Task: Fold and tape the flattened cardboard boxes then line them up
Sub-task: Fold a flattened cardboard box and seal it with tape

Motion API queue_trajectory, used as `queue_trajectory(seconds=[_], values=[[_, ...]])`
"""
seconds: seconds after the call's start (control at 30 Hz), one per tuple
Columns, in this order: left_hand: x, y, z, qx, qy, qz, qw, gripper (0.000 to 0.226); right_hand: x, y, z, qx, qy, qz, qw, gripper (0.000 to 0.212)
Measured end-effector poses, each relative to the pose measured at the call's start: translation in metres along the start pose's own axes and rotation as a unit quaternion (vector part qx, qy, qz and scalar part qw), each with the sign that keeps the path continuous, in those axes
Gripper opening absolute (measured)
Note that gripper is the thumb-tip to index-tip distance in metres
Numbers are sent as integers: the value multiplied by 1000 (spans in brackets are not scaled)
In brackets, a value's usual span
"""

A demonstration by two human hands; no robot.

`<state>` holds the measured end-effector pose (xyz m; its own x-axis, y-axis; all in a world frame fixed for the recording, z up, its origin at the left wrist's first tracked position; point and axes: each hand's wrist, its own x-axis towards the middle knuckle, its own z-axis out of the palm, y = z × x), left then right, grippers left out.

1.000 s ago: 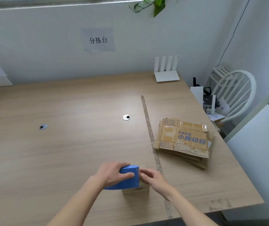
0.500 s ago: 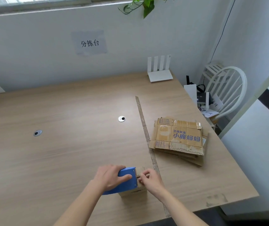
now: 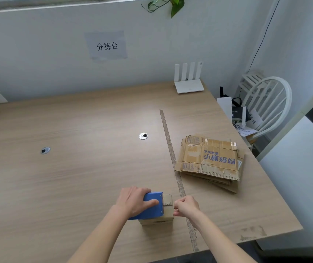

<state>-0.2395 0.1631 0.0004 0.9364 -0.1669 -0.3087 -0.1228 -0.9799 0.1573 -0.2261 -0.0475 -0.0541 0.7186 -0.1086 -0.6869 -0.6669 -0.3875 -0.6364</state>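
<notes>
- My left hand [image 3: 135,202] has its fingers curled over a blue tape dispenser [image 3: 150,206], thumb pressed along the near side, holding it down on top of a small folded cardboard box [image 3: 160,219].
- My right hand [image 3: 186,206] has its fingers curled tight at the box's right edge; it looks like a pinch on something thin just off the dispenser's toothed end, but I cannot tell what sits between the fingertips.
- The small box stands on the wooden table [image 3: 76,177] near the front edge, just left of a long strip of worn tape [image 3: 172,158] that runs across the tabletop.
- A stack of flattened cardboard boxes [image 3: 210,162] lies right of that strip, its left edge touching it; the top sheet carries blue print.
- Two round grommets [image 3: 143,136] are set into the tabletop, well apart.
- A white router [image 3: 188,80] stands at the far edge against the wall, under a paper sign [image 3: 107,45].
- A white chair [image 3: 267,103] stands past the table's right side.
</notes>
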Motion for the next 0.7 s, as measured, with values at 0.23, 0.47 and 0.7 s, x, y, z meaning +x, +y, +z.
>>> queue_trajectory(seconds=[0.23,0.47,0.7], values=[[2,1,1,-6,13,0,1000,51,8,5,2,12,-13,52,998,5],[0,-1,5,-20,31,-9,999,63,7,5,0,-46,55,61,996,48],[3,-2,4,-21,28,-8,999,63,-7,9,15,-89,84,-74,990,27]])
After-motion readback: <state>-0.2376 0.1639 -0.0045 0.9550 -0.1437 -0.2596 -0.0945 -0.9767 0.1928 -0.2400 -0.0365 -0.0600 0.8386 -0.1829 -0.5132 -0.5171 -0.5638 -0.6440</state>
